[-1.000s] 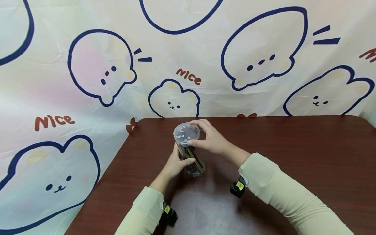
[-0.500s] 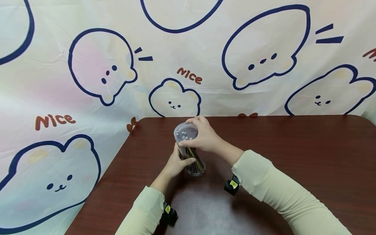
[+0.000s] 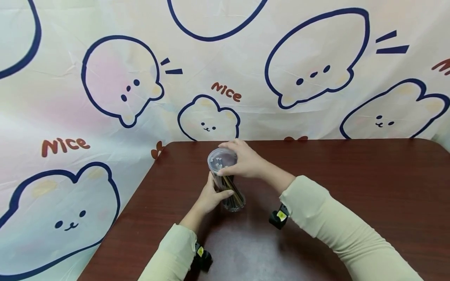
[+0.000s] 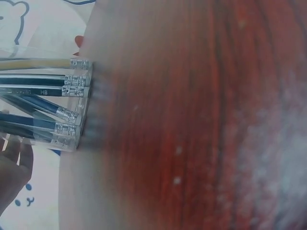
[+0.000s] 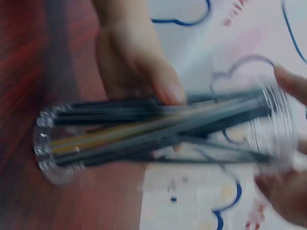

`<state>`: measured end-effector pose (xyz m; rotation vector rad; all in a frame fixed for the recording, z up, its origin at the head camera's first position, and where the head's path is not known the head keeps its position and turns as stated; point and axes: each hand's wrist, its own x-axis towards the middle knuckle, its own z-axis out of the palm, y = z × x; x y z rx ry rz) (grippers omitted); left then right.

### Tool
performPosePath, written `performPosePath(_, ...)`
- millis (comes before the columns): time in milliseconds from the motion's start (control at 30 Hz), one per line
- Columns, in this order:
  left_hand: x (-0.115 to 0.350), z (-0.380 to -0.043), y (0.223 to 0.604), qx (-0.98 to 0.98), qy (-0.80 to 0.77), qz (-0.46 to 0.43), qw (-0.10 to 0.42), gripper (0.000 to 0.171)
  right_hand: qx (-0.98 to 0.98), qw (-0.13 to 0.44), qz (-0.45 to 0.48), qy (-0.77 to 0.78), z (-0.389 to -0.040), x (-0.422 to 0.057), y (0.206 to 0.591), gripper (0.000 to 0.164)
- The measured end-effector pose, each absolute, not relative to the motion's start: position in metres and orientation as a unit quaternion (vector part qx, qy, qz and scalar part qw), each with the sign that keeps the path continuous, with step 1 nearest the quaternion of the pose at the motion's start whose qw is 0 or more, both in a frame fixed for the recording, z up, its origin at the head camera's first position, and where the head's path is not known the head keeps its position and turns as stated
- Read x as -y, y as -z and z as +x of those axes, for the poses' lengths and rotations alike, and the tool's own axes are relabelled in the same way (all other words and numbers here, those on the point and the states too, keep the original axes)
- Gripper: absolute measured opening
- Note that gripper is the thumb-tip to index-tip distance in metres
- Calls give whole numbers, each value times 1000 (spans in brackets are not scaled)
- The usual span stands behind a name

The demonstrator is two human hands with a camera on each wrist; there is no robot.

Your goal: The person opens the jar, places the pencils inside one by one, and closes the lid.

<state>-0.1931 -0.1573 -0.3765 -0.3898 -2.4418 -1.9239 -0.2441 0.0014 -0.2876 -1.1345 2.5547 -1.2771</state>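
Note:
In the head view a tall clear plastic jar stands on the table, leaning a little, with pencils inside. My left hand grips the jar's body, its thumb across the near side. Round the clear screw lid curl the thumb and fingers of my right hand. The left wrist view shows dark pencils and a yellow one, their metal ferrules toward the jar's base. In the blurred right wrist view, the lid lies between my right fingertips, and my left hand holds the jar's middle.
The dark red-brown wooden table reaches beyond the jar on both sides, its left edge slanting past my left arm. Behind it hangs a pale cloth printed with cartoon outlines. A small black wrist camera sits under my right wrist.
My right hand has shifted slightly left round the lid, its thumb and fingers now farther along the rim. My left hand and the jar have barely moved.

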Motion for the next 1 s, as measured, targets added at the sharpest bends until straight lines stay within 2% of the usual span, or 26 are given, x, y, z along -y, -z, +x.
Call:
performPosePath(67,157,-193,375,784,609,-121,1,70,-860,-5,-333,388,-239,5,287,73)
performPosePath(167,157,-192,374,792,599,-115,-5,66,-870,-8,-299,392,-235,9,289,77)
performPosePath(367,158,-191,377,784,610,-118,7,78,-826,79,-346,439,-242,1,291,90)
performPosePath(467,158,-191,377,777,616,-127,12,78,-779,122,-385,479,-247,-6,290,78)
performPosePath(600,158,-192,378,778,616,-125,9,80,-750,149,-422,487,-250,-13,288,63)
performPosePath(833,157,-192,376,773,624,-113,4,81,-769,108,-432,458,-249,-24,284,64)
performPosePath(1000,156,-192,377,769,630,-113,10,82,-772,114,-415,468,-257,-28,281,65)
